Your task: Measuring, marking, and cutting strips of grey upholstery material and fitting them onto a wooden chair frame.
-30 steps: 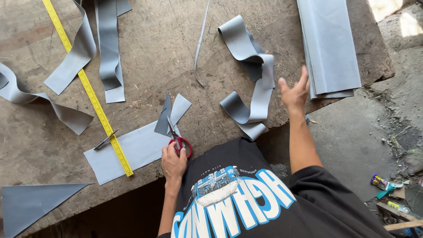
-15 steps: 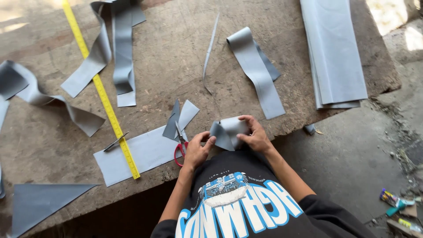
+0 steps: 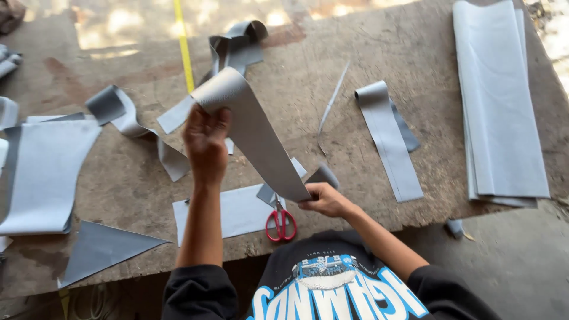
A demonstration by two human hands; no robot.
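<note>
Both hands were on one long grey strip [image 3: 261, 142], held up off the worktop [image 3: 415, 53]. Left hand [image 3: 205, 141] was raised at centre-left of the frame, fingers curled over the strip's upper end, where the strip bent over in a rounded fold. Right hand [image 3: 325, 200] sat lower, at centre, grip pinching the strip's lower end between thumb and fingers. The strip ran diagonally from upper left down to lower right between the two hands, pulled fairly flat.

Red-handled scissors [image 3: 281, 222] lay on the worktop just below the strip's lower end, beside the right hand, blades pointing up the frame. They rested on the edge of a flat grey rectangle [image 3: 228, 210] near the worktop's front edge. A small dark grey offcut [image 3: 325, 175] sat just above the right hand.

A yellow tape measure [image 3: 184, 47] ran up the frame at top centre-left, passing behind the raised strip. Curled grey strips [image 3: 237, 47] lay at top centre. A shorter folded strip [image 3: 388, 139] lay right of centre, well apart from the hands. A stack of long grey sheets [image 3: 504, 106] lay along the right edge. A wide grey sheet [image 3: 44, 172] lay at the left edge, with a dark grey triangle [image 3: 101, 249] below it at lower left.
</note>
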